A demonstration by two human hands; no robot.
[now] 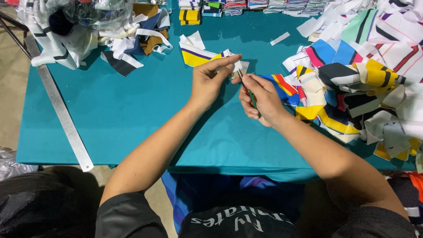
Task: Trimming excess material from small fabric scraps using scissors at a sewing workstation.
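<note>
snips (249, 93) mostly hidden, perhaps open, right hand (260, 100)

**Arrangement of the cutting table, seen from above**

The hands meet over the table (123, 119) centre: left hand (210, 81) pinching a fabric strip (207, 56), right hand (260, 100) just beside it, gripping snips (247, 90). A heap of fabric pieces (365, 83) lies to the right. A smaller pile (132, 37) lies behind and left. Folded stacks (246, 5) line the far edge. A metal ruler (59, 105) runs along the left edge.

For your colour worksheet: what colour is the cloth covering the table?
Teal cloth table cover, head view.
</note>
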